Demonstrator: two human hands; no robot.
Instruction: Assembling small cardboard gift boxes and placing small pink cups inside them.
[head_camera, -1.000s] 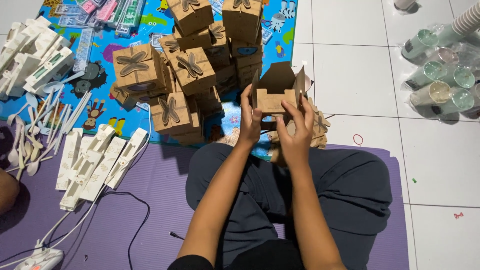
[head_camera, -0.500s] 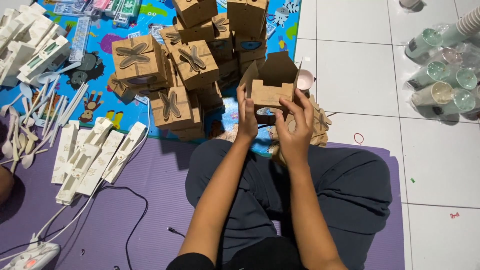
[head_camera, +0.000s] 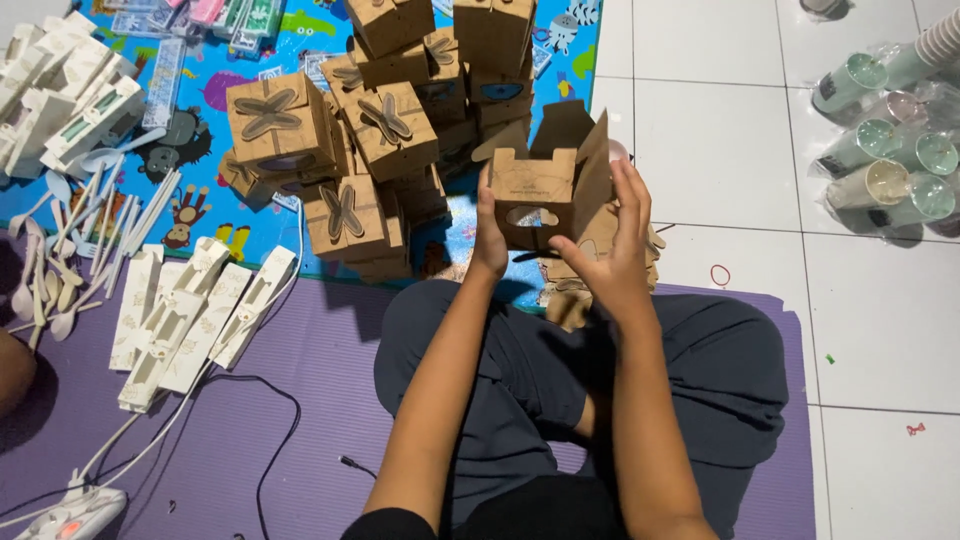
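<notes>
Far to the left of the fingers, white plastic spoons (head_camera: 55, 265) are scattered beside flat white folded card sleeves (head_camera: 190, 310) laid on the purple foam mat (head_camera: 300, 400), and a white power strip with a black cable (head_camera: 75, 510) is seen at the lower left edge. Closer in, just left of the fingers, a heap of closed brown cardboard boxes with petal-shaped tops (head_camera: 370, 150) is stacked on a colourful play mat (head_camera: 250, 35). A brown cardboard box with open top flaps and a cloud-shaped cut-out (head_camera: 545, 195) is held up between both hands above the crossed legs. The left hand (head_camera: 489, 240) is pressed against the box's left side, its thumb laid on the front face. The right hand (head_camera: 612, 245) is set against the right side, the fingers held straight and close together along the raised flap, the thumb reaching under the front. Well to the right of the fingers, stacked pale green and beige cups in clear wrapping (head_camera: 885, 140) are lying on the white tiled floor (head_camera: 720, 130).
</notes>
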